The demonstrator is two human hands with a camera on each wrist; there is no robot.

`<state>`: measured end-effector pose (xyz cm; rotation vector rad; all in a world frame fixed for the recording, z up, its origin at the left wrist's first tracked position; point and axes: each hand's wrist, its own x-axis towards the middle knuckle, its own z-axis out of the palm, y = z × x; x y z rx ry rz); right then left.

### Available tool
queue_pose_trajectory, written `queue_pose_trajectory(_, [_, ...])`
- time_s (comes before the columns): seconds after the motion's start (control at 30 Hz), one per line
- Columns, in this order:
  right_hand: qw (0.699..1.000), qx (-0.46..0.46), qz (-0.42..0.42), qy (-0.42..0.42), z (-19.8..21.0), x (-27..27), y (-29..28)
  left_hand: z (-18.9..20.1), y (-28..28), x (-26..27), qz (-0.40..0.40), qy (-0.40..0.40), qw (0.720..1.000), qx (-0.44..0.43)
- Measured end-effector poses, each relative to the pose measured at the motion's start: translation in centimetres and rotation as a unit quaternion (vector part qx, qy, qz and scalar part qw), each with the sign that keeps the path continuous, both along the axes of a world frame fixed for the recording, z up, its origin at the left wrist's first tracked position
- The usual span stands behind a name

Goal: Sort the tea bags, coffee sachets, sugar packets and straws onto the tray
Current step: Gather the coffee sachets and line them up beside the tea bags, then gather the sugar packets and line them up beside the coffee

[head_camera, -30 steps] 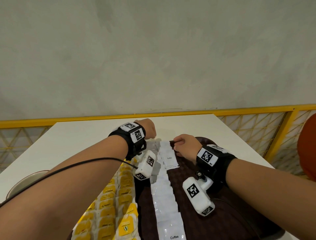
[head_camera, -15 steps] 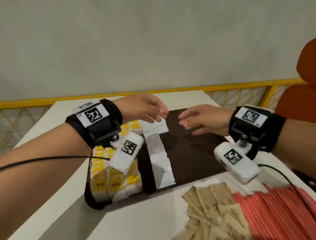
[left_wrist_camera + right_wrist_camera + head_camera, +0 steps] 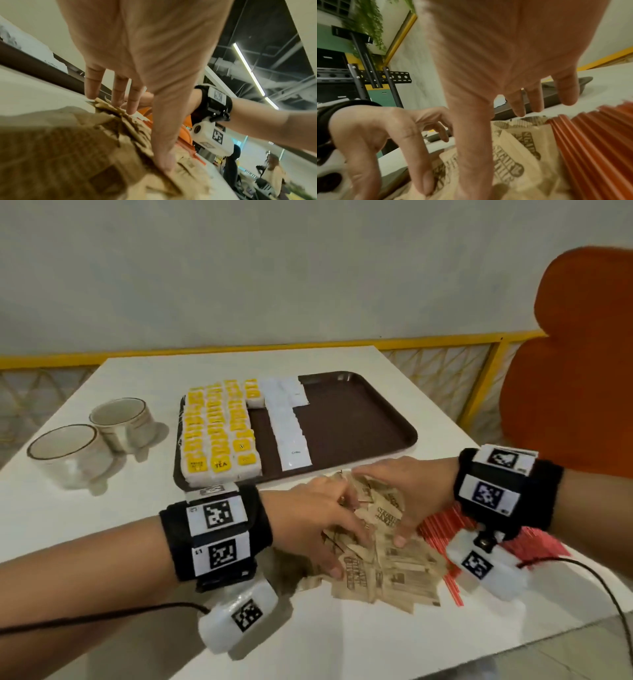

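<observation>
A dark brown tray [image 3: 363, 419] lies on the white table, holding rows of yellow tea bags [image 3: 219, 433] at its left and a line of white coffee sachets [image 3: 287, 426] beside them. In front of the tray sits a loose pile of brown sugar packets [image 3: 387, 563] [image 3: 72, 148] [image 3: 513, 159]. My left hand [image 3: 318, 525] [image 3: 137, 105] rests spread on the pile's left side, fingers straight. My right hand [image 3: 404, 494] [image 3: 513, 108] presses the pile from the right, fingers extended. Red straws [image 3: 442, 529] [image 3: 594, 146] lie under my right wrist.
Two beige cups [image 3: 92, 440] stand on the table left of the tray. An orange chair back [image 3: 575, 364] rises at the right. A yellow railing [image 3: 239, 354] runs behind the table. The near table edge [image 3: 445, 655] is close below the pile.
Both hands left the tray's far end and came down onto the sugar packet pile in front of it. The head view dropped to show the whole tray and the cups.
</observation>
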<state>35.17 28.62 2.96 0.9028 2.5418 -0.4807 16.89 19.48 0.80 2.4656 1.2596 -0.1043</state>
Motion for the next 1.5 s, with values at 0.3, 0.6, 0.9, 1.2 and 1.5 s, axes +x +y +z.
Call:
queue_pose_trajectory(0.3, [0.999,0.007,0.051,-0.005,-1.0,-3.4,0.3,0.0,0.0,0.1,0.045,-0.028,0.999,0.009])
queue_pose_trajectory(0.6, [0.992,0.063,0.107,-0.025,-0.3,-5.3,1.1,-0.1,1.1,-1.5,0.148,-0.054,0.987,0.004])
queue_pose_trajectory(0.9, [0.991,0.087,0.019,0.104,0.5,-4.5,3.0,1.1,0.3,-6.0,0.280,-0.273,0.921,-0.006])
queue_pose_trajectory(1.2, [0.992,-0.066,-0.061,0.086,2.1,-5.1,1.5,0.6,-1.0,-7.2,0.400,-0.567,0.720,0.021])
queue_pose_trajectory(1.5, [0.995,0.035,-0.035,0.086,-2.2,-7.3,-1.2,-1.4,-1.9,-7.0,0.422,-0.644,0.638,-0.008])
